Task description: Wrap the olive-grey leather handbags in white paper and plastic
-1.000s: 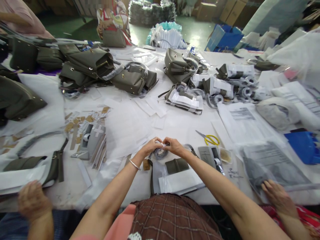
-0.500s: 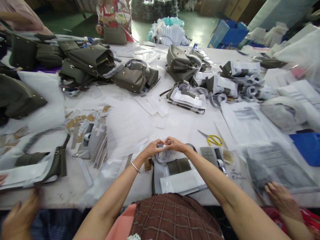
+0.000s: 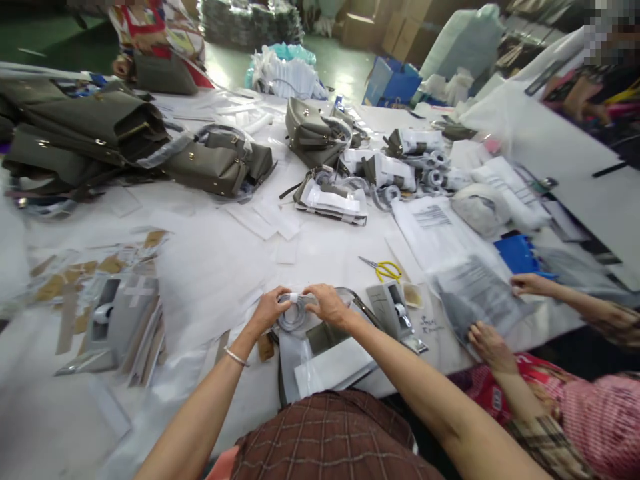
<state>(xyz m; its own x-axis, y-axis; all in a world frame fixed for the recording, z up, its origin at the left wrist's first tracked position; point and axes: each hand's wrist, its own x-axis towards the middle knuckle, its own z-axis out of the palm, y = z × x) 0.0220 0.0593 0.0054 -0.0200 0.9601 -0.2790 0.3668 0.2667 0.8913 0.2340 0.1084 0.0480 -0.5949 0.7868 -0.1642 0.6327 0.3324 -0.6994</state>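
From my distant seat I look down on a long white bench [image 3: 330, 257], with a green floor [image 3: 340, 73] behind its far edge. On that floor stand a blue box [image 3: 393, 81] and cardboard boxes [image 3: 357, 32]. The near edge runs beside the brown apron [image 3: 330, 433]. Dark bags [image 3: 207, 163] crowd the far left, and wrapped bags [image 3: 390, 170] the far right. Between these bags and my hands, the white surface shows widest, reaching to the yellow-handled scissors [image 3: 383, 268]. At left, paper tags [image 3: 75, 277] and grey padding [image 3: 127, 313] narrow the way; at right, a co-worker's hands [image 3: 493, 343] are at a plastic bag [image 3: 473, 293]. The coiled strap [image 3: 291, 322] is at the upper left corner of the bag [image 3: 325, 337] before me. My left hand [image 3: 270, 310] has its grip pinched on the coil's upper edge. My right hand [image 3: 327, 305] curves at the other side, finger and thumb slightly parted; I cannot tell whether its grip holds anything.
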